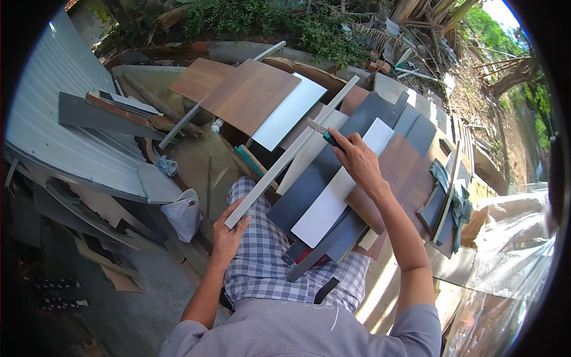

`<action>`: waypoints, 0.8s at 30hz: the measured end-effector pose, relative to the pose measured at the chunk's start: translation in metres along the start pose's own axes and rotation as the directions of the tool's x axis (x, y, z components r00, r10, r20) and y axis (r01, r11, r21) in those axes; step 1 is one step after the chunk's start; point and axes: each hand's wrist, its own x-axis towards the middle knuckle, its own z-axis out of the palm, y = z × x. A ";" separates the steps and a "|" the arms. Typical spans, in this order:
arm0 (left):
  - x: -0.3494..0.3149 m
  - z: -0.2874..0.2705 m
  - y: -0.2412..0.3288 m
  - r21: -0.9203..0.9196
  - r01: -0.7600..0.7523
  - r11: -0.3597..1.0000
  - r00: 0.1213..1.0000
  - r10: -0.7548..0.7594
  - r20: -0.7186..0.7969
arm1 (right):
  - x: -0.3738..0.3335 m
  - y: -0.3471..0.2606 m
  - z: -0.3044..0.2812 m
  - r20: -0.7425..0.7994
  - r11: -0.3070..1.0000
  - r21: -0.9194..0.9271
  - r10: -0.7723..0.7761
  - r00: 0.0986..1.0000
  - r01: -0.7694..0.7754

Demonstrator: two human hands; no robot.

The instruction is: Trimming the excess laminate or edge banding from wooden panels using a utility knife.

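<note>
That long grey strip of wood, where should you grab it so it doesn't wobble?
Probably near its two ends, coming from underneath at the near end. The long grey strip is thin and slants away from the person, so one grip alone would let it swing. The left hand already cups its near end, and the right hand sits by the middle with a small dark-handled tool.

White plastic bag (183,214), corrugated metal sheet (65,128), possibly green cloth (455,196).
</note>
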 end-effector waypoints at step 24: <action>-0.004 0.001 -0.029 -0.075 0.034 0.997 0.999 -0.037 -0.036 | 0.045 0.180 0.016 -0.361 0.865 0.318 0.490 0.794 -0.389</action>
